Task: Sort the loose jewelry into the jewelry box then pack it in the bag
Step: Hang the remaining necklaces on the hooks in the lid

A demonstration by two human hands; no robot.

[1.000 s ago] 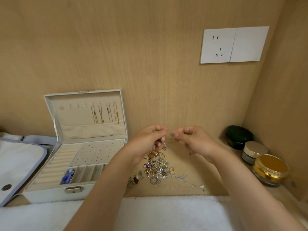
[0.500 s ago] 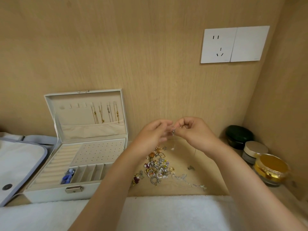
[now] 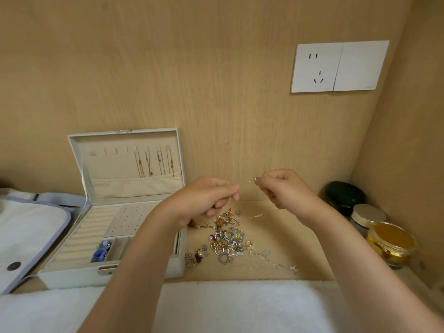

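silver and very fine, a thin chain (image 3: 251, 180) is stretched in the air between the two hands, above the wooden shelf (image 3: 276, 236). left hand (image 3: 206, 198) pinches one end between thumb and forefinger, its other fingers curled; right hand (image 3: 283, 188) pinches the other end, a little higher, where a small bright piece glints. below them the loose jewelry (image 3: 228, 241) lies in a heap on the shelf, just right of the open jewelry box (image 3: 72, 276), whose lid stands up against the back wall with gold necklaces (image 3: 153, 162) hanging inside. a blue piece (image 3: 102, 251) sits in a front compartment. the bag (image 3: 26, 231) lies flat just left of the box
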